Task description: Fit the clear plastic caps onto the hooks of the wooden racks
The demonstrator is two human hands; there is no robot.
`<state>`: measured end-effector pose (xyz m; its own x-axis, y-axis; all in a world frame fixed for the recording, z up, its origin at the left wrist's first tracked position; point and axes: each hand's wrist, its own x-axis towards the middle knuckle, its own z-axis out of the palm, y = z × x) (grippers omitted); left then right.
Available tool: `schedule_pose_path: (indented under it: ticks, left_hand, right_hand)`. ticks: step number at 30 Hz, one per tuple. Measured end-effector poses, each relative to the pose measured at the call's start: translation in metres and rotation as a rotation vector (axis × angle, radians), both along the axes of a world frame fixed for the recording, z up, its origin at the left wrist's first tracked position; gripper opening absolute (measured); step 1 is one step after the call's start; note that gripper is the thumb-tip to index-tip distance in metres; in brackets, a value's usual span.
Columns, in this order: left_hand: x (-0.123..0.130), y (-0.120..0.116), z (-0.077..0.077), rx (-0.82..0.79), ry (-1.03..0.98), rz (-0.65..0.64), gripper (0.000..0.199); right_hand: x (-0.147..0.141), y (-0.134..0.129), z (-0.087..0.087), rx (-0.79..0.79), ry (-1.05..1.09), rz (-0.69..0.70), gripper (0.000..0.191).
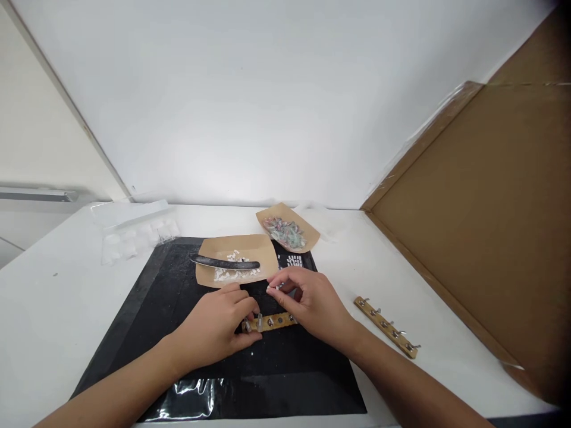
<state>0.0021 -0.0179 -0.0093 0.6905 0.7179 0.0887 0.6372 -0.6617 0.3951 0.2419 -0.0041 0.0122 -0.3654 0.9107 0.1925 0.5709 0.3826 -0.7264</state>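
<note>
My left hand (223, 324) is closed around the left end of a narrow wooden strip (279, 321) with round metal spots along it. Two clear nail-tip-like pieces (259, 322) stand at that end, by my left fingers. My right hand (312, 300) pinches a small white piece (270, 288) between thumb and forefinger, just above the strip. Behind the hands, a kraft paper tray (205, 245) holds loose white bits (232, 274), and a dark curved nail file (225, 263) lies across it. Small white rectangles (294, 260) lie in rows beyond my right hand.
A black sheet (178, 380) covers the middle of the white table. Farther back stands a second paper tray (279, 211) with small multicoloured pieces. On the right lies another wooden strip (387, 327) with metal posts. Clear plastic packaging (138, 232) sits back left; a cardboard panel (482, 226) bounds the right.
</note>
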Motion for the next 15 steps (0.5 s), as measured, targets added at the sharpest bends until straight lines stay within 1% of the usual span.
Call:
schedule_pose_path:
  ticks: [3,5,9,15]
  left_hand:
    - [0.0002,-0.0003,-0.0008,0.016,0.009,-0.02,0.02]
    - [0.0003,-0.0005,-0.0014,0.018,0.001,-0.016,0.023]
    - [-0.0002,-0.0001,-0.0029,-0.012,-0.034,-0.002,0.033]
    - [-0.0003,0.0005,-0.0033,-0.019,-0.026,-0.001,0.035]
  right_hand:
    - [-0.0002,0.001,-0.0005,0.0,0.003,0.016,0.008]
    - [0.0004,0.002,-0.001,-0.016,0.005,0.01,0.009]
    - [0.0013,0.0016,-0.0004,-0.041,0.011,-0.03,0.009]
    - [0.0003,-0.0043,0.0033,-0.108,-0.009,-0.087,0.011]
